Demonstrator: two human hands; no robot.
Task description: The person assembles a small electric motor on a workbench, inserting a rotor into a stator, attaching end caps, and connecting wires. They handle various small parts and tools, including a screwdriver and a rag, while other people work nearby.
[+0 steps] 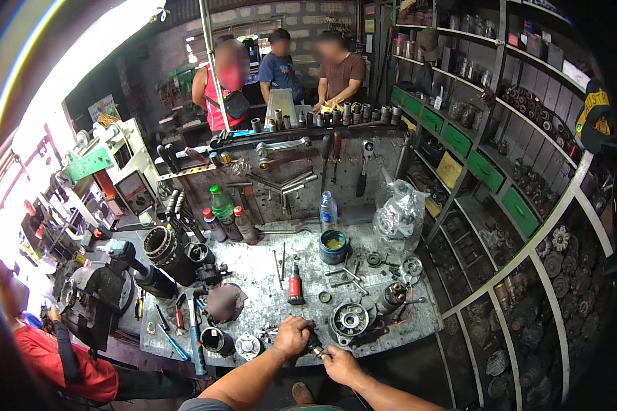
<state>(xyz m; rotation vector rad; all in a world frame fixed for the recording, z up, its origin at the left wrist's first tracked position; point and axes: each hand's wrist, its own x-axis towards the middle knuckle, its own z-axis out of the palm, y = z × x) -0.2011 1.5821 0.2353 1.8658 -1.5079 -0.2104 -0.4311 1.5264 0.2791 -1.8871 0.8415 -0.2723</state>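
Observation:
At the front edge of the workbench (295, 240), my left hand (293, 337) is closed around a dark metal part with a shiny narrow end (315, 348). My right hand (341, 365) pinches that shiny end from the right. The part's exact kind is hard to make out, as my fingers cover much of it. Just right of my hands lies a round metal housing (352, 322) with its open face up, and behind it a cylindrical motor body (393, 299). A red and black hand tool (295, 284) rests beyond my left hand.
A hammer (197, 335), a round flanged part (248, 346) and a dark cup (216, 341) lie to the left. Farther back are a grease tub (333, 248), bottles (222, 205) and a bagged part (399, 218). Parts shelves (487, 171) line the right; several people stand around.

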